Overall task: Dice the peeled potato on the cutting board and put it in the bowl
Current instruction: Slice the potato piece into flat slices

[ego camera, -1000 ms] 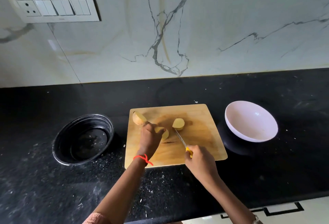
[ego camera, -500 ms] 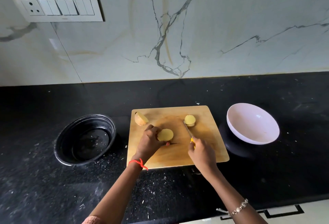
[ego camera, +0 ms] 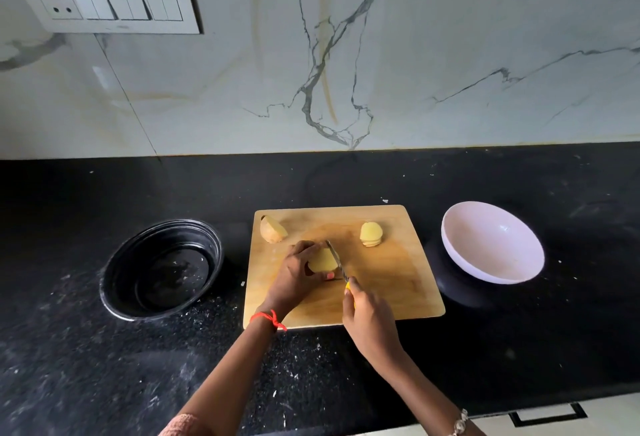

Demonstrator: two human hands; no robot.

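A wooden cutting board [ego camera: 398, 283] lies on the black counter. My left hand [ego camera: 296, 276] grips a peeled potato piece [ego camera: 322, 260] near the board's middle. My right hand [ego camera: 369, 318] holds a yellow-handled knife [ego camera: 337, 260], its blade set against the right side of that piece. A stack of cut slices [ego camera: 371, 234] sits at the board's upper right. Another potato chunk [ego camera: 272, 229] lies at the upper left corner. The white bowl [ego camera: 491, 243] stands to the right of the board, with nothing in it.
A black round container [ego camera: 162, 267] sits left of the board. The marble wall with a switch panel [ego camera: 107, 2] rises behind the counter. White specks lie scattered on the counter in front. The counter's front edge and a drawer handle [ego camera: 549, 415] show at bottom right.
The knife has moved left from the sliced stack to the piece in my left hand. My left hand has turned the piece and now holds it against the board.
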